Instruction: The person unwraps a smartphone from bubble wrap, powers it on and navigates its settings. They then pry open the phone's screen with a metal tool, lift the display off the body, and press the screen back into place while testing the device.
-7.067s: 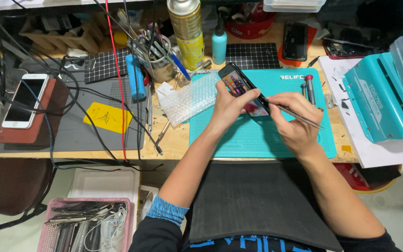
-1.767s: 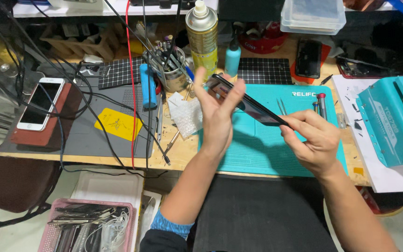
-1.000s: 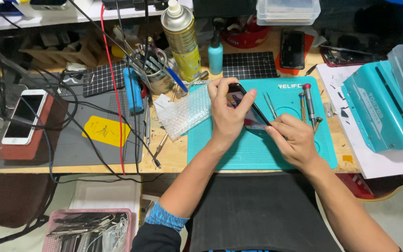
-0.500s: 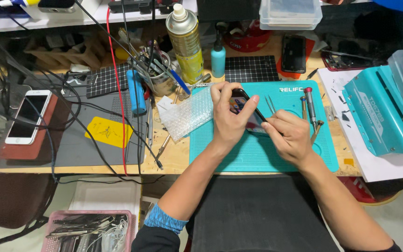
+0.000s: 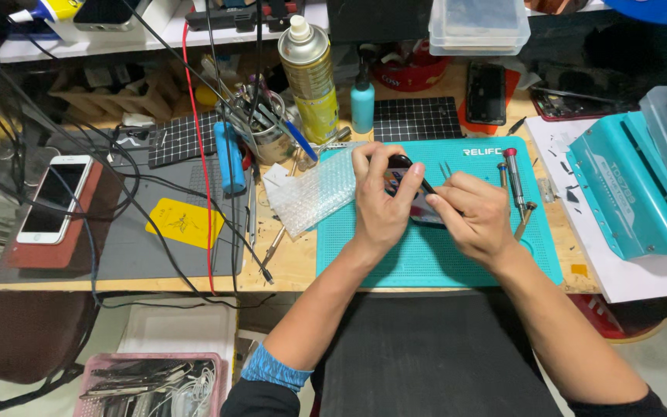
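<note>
Both hands have drawn together over the mat [image 5: 426, 262] since a second ago: left hand [image 5: 380, 208] grips the phone [image 5: 404, 185] above the mat's upper middle, right hand [image 5: 472, 216] pinches a thin tool against it.

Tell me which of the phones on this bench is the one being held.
The dark phone over the teal mat, gripped by the left hand with the right hand against it. The white phone and black phone lie untouched.

both hands bare, no gloves. left forearm [image 5: 326, 297] bare up to a bunched blue cuff [image 5: 274, 371] over a black sleeve. right sleeve [image 5: 619, 405] black too.
</note>
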### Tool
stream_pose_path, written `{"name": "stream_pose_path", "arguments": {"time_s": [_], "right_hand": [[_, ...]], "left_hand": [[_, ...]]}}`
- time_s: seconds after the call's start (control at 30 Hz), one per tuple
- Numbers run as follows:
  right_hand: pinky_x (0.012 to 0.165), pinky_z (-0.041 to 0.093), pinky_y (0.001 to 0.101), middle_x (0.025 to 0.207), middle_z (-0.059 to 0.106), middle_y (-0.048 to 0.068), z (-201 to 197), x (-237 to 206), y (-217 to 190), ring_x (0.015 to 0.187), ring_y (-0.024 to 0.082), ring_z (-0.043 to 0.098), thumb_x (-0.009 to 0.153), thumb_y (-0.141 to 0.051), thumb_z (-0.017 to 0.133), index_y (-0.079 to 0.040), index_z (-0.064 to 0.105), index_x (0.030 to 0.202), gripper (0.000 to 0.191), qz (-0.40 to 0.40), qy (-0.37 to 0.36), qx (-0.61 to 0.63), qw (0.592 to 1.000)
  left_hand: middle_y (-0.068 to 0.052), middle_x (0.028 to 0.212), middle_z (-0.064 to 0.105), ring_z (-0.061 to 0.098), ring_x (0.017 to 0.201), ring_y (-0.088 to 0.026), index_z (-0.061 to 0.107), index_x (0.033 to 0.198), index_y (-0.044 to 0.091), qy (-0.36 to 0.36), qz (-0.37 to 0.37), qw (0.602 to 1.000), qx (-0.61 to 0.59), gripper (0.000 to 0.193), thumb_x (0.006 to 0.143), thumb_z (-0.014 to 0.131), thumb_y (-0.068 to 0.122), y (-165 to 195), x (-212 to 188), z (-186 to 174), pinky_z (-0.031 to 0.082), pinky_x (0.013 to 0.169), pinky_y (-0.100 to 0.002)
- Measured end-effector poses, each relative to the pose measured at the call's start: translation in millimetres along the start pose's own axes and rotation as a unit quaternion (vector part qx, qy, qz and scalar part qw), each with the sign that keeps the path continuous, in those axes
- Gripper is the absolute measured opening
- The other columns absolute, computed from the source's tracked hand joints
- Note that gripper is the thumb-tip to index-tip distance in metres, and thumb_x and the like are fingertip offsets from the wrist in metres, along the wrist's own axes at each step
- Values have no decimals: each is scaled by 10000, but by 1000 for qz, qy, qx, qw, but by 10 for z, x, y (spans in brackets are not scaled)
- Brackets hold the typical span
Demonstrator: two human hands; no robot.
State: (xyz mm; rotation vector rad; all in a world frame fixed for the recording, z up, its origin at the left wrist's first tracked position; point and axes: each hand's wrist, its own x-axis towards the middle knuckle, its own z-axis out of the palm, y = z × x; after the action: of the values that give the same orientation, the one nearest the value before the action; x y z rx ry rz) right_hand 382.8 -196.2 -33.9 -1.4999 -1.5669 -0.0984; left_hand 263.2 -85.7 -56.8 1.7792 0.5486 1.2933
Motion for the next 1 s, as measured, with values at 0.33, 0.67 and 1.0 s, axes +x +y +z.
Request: {"name": "stream_pose_path", "arguments": {"time_s": [0.33,0.67,1.0], "right_hand": [[638,501,328,845,664,97,27,127,-77,733,210,642,814,-104,822,-1,756,1037,254,6,-60,31,998],[623,507,274,895,708,70,30,-123,-72,711,157,643,830,-61,812,-24,774,1050,227,54,-23,37,998],[628,490,310,836,674,74,107,-110,-172,704,182,626,828,-28,802,-11,766,972,149,32,3,1,999]], "left_hand": [[-48,1190,469,522,970,-104,594,1130,54,-20,-28,991,-127,179,1006,697,131,-336,36,-170,482,859,-234],[-66,1488,342,486,1231,-142,464,1354,89,-135,-95,938,-303,628,857,826,-39,-627,84,-409,468,1073,-308],[-103,1669,198,457,1281,-149,463,1416,107,-176,-114,933,-291,759,798,853,-99,-673,137,-514,453,1141,-338]]}}
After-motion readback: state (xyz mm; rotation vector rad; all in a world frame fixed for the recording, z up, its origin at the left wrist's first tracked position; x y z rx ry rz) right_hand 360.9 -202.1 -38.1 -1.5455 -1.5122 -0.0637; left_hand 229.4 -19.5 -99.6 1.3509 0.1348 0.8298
